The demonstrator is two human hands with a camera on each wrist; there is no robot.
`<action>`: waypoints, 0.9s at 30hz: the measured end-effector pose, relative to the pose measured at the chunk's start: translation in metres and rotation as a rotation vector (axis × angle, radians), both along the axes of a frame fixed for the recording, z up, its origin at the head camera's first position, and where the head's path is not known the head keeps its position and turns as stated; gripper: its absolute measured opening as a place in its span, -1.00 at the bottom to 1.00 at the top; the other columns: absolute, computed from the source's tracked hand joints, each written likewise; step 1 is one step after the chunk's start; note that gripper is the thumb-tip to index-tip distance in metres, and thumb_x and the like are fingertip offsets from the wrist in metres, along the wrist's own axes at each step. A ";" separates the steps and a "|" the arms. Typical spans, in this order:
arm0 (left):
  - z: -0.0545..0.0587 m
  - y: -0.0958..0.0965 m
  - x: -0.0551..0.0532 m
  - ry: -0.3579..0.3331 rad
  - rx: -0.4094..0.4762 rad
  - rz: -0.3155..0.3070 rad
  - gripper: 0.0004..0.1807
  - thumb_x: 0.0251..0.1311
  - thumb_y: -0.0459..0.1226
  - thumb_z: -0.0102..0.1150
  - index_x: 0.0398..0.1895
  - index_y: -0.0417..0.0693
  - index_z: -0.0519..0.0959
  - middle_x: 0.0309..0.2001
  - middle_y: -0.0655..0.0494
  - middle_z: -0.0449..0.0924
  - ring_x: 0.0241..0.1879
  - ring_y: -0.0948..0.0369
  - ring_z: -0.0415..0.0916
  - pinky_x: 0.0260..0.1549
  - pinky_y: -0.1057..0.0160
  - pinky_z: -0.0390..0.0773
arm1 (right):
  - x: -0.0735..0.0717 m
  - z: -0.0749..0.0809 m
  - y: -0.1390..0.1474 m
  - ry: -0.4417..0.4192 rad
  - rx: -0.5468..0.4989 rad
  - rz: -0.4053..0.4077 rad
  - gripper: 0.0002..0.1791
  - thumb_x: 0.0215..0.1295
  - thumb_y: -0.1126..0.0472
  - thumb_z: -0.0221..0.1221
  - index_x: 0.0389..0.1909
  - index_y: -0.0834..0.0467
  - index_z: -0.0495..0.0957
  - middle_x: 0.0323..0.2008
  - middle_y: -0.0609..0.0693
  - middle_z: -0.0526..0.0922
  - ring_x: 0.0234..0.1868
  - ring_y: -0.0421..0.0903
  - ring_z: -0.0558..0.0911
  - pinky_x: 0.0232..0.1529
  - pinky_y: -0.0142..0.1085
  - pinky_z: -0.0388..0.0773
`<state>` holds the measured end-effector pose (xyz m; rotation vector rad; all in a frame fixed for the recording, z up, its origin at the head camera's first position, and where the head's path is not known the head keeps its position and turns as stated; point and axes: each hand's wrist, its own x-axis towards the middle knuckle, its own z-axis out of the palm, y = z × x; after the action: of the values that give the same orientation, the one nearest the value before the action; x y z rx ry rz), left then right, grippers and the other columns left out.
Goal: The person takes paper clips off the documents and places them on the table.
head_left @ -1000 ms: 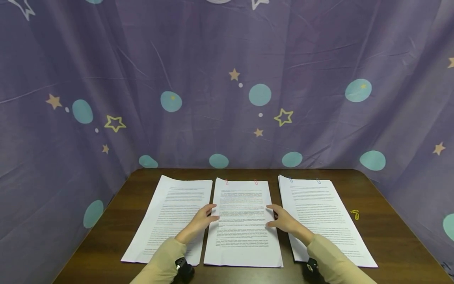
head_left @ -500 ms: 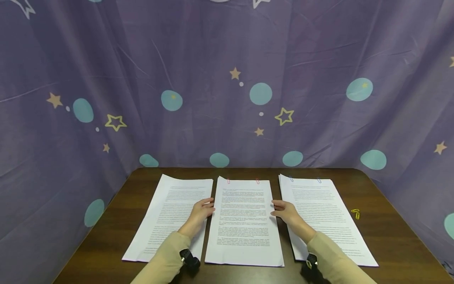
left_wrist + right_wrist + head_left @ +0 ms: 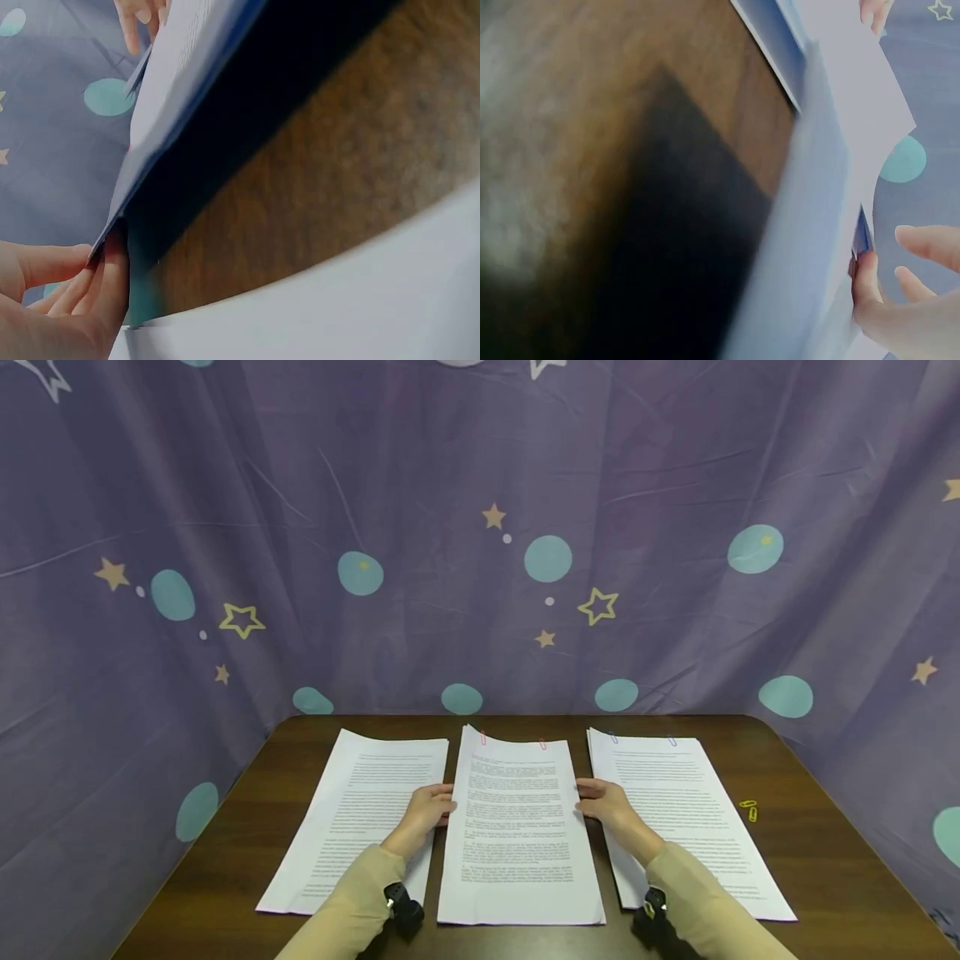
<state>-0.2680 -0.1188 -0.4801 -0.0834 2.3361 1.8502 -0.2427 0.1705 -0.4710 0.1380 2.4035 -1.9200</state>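
Observation:
A stack of printed paper (image 3: 517, 897) lies in the middle, with two red paper clips (image 3: 483, 738) on its far edge. My left hand (image 3: 422, 817) pinches its left edge; the left wrist view shows the thumb (image 3: 64, 262) above and fingers below the sheets. At the opposite edge my right hand (image 3: 611, 810) holds the paper, and in the right wrist view a fingertip (image 3: 866, 274) meets that edge. The stack is raised over the table, a dark shadow beneath it, and its far left corner bends upward.
Another printed stack (image 3: 360, 827) lies to the left. To the right is a third stack (image 3: 690, 827) with two blue paper clips (image 3: 613, 737). Beyond it, yellow paper clips (image 3: 752, 814) rest on the wooden table (image 3: 817, 877). A purple curtain (image 3: 420, 635) hangs behind.
My hands have moved from over the middle stack outward to its side edges and taken hold there. The stack has shifted slightly right, its far end bending up.

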 end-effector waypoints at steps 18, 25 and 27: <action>-0.005 -0.002 0.001 -0.090 0.164 0.001 -0.60 0.06 -0.52 -0.01 0.03 -0.48 0.33 -0.43 0.03 0.57 -0.56 0.28 0.51 -0.60 0.38 0.52 | -0.004 -0.003 -0.006 0.029 0.134 -0.061 -0.50 -0.11 0.58 0.00 0.00 0.43 0.38 -0.15 0.32 0.52 -0.22 0.01 0.52 -0.27 -0.29 0.47; -0.004 -0.005 0.003 -0.107 0.256 0.037 -0.55 0.06 -0.54 -0.02 0.08 -0.49 0.27 -0.47 0.06 0.56 -0.57 0.28 0.50 -0.60 0.37 0.51 | -0.003 0.001 -0.007 0.095 0.133 -0.080 -0.54 -0.07 0.59 0.03 -0.02 0.43 0.40 -0.18 0.33 0.53 -0.27 -0.01 0.53 -0.31 -0.34 0.47; -0.003 -0.005 0.005 -0.103 0.274 0.044 -0.55 0.06 -0.54 -0.03 0.08 -0.50 0.27 -0.49 0.08 0.55 -0.58 0.29 0.50 -0.61 0.39 0.50 | -0.002 0.003 -0.006 0.110 0.137 -0.088 -0.54 -0.05 0.57 0.04 -0.02 0.41 0.40 -0.19 0.30 0.54 -0.30 -0.04 0.52 -0.33 -0.36 0.47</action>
<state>-0.2632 -0.1240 -0.4834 -0.1924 2.0092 2.1122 -0.2443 0.1642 -0.4685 0.1514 2.6444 -1.8427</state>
